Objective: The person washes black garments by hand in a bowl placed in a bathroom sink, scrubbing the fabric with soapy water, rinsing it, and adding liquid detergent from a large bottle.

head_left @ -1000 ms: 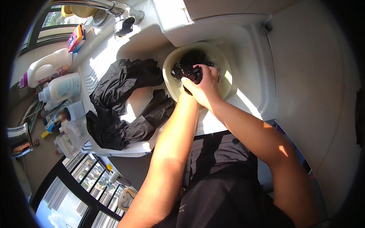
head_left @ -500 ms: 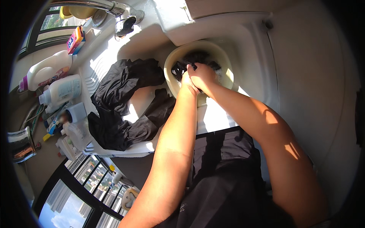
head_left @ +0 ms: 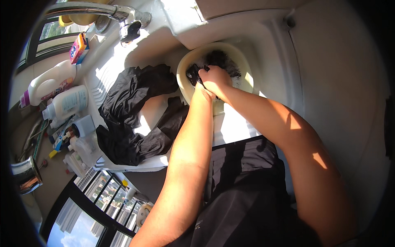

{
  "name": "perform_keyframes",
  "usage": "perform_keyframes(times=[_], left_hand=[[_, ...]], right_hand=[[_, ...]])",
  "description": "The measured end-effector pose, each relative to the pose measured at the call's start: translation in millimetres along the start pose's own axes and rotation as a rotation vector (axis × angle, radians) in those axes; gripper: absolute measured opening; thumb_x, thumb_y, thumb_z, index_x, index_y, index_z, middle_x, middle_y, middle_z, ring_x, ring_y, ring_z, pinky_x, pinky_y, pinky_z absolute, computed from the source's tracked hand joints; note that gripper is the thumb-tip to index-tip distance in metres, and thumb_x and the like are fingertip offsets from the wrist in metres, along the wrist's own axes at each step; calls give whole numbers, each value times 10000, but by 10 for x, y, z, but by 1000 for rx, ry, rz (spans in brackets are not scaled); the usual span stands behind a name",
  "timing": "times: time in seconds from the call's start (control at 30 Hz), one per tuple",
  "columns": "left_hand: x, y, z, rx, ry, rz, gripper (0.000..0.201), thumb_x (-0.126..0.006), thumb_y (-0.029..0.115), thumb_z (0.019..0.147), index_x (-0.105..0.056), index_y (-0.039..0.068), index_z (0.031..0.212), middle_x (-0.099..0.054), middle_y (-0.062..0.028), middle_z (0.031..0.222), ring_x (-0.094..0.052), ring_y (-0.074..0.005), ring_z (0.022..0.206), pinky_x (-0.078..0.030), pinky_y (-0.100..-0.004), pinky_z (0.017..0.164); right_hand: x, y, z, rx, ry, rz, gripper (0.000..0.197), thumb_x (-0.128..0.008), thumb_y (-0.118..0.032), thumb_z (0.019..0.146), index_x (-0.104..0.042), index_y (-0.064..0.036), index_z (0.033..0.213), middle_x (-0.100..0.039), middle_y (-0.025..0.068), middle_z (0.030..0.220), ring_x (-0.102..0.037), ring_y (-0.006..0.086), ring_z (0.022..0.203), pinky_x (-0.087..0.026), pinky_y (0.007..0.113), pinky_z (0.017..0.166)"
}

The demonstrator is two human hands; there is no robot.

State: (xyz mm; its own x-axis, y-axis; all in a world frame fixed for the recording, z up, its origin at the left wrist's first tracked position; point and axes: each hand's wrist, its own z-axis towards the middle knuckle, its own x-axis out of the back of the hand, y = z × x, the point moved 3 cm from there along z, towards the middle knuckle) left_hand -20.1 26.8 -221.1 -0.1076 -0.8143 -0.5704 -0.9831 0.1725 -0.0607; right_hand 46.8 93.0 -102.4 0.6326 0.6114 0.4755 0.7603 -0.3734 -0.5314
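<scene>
A pale yellow basin [head_left: 183, 68] stands in the white sink with foamy water and wet black cloth [head_left: 218, 59] in it. Over the basin my two hands are pressed together with a bunch of that cloth between them. My right hand [head_left: 217, 79] is closed round the bunch from the right. My left hand [head_left: 203, 91] lies below and beside it, its fingers mostly hidden behind the right hand and the cloth. A dark, wet end of the cloth hangs out to the left of my fingers.
Black garments [head_left: 135, 107] lie heaped over the sink's ribbed side. A chrome tap [head_left: 129, 24] juts in above. Along the left ledge stand a white detergent jug [head_left: 53, 82], a pale bottle [head_left: 68, 103], a small colourful box [head_left: 79, 48] and a brush [head_left: 59, 142].
My right hand has turned slightly and shifted a little to the left over the left hand. The loose cloth at the basin's far side now sits apart from my fingers.
</scene>
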Motion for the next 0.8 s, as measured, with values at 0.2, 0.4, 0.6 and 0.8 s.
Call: perform_keyframes(times=[0.2, 0.4, 0.6, 0.8], left_hand=[[-4, 163, -165, 42, -313, -123, 400, -500, 404, 1119, -627, 103, 1350, -698, -135, 1319, -665, -319, 1194, -557, -488, 1024], [-386, -80, -69, 141, -303, -197, 460, -550, 499, 1075, -643, 116, 1312, -701, -118, 1326, -677, -295, 1171, -566, -485, 1016], [-102, 183, -173, 30, -222, -103, 482, -551, 525, 1066, -640, 124, 1318, -694, -110, 1341, -668, -282, 1182, -564, -479, 1010], [-318, 17, -30, 51, -149, -23, 466, -535, 516, 1070, -636, 134, 1317, -687, -96, 1344, -654, -268, 1194, -555, -469, 1013]], right_hand=[[-46, -306, -79, 79, -156, -114, 492, -588, -470, 917, -775, -173, 1261, -758, 150, 1269, -712, 374, 1176, -564, 477, 1027], [18, -92, 344, 219, 184, -187, 418, -564, -455, 952, -788, -124, 1077, -782, 156, 1131, -747, 386, 1029, -594, 501, 902], [-212, -121, -267, 132, -135, -5, 457, -559, -444, 934, -782, -96, 1130, -762, 213, 1165, -707, 406, 1146, -555, 489, 1001], [-17, -113, 407, 321, 192, -193, 429, -624, -475, 946, -790, -125, 1128, -781, 163, 1124, -729, 387, 1069, -576, 493, 960]])
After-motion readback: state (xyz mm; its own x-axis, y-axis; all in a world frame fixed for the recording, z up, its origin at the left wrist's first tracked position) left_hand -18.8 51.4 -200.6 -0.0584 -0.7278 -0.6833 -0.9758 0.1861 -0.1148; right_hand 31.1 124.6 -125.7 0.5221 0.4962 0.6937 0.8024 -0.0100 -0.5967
